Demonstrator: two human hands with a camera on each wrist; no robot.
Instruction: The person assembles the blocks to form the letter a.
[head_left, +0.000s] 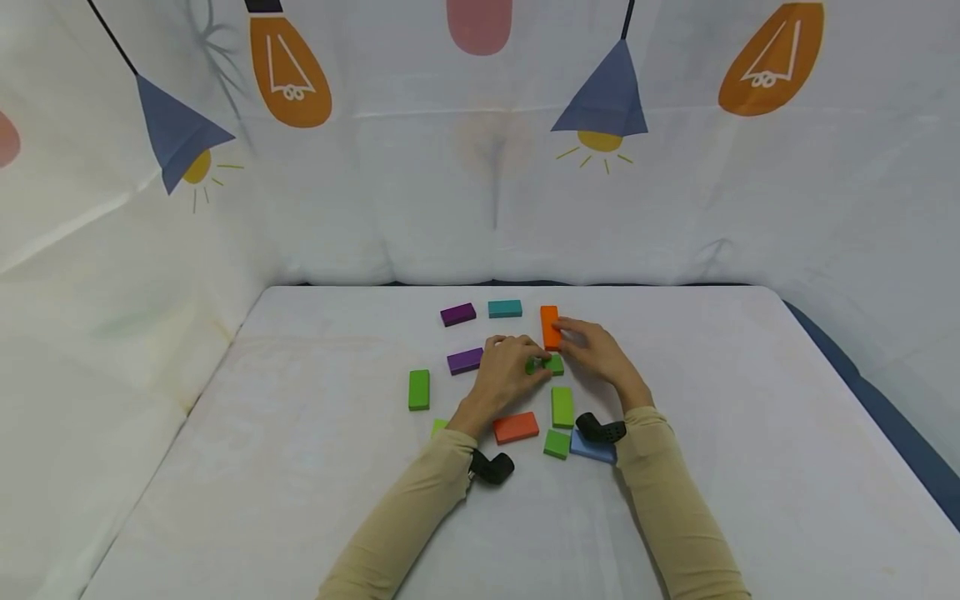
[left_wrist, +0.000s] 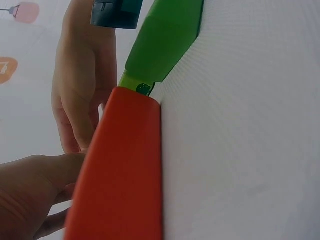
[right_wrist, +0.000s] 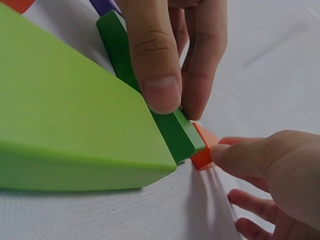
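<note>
Working at the centre of the tabletop (head_left: 300, 475), we note the left hand (head_left: 512, 367) closed to the width of the green block (head_left: 556, 364), thumb on its 6 o'clock side and a finger opposite at 12. The orange block (head_left: 550, 328) lies at 12 o'clock from it, long axis running 12 to 6. Our right hand (head_left: 598, 350) has its fingers loosely extended, tips resting against the orange block's 3 o'clock side. Contact between the 2 blocks is probably close, but our fingertips crowd that gap and we cannot confirm it. We judge this a fine alignment step: steady orange with light pressure from 3 o'clock, nudge green in small amounts, and keep both flat. We would keep our left thumb off the lime block (head_left: 562, 407) at 6 o'clock, since a bump there could skew the spacing.
</note>
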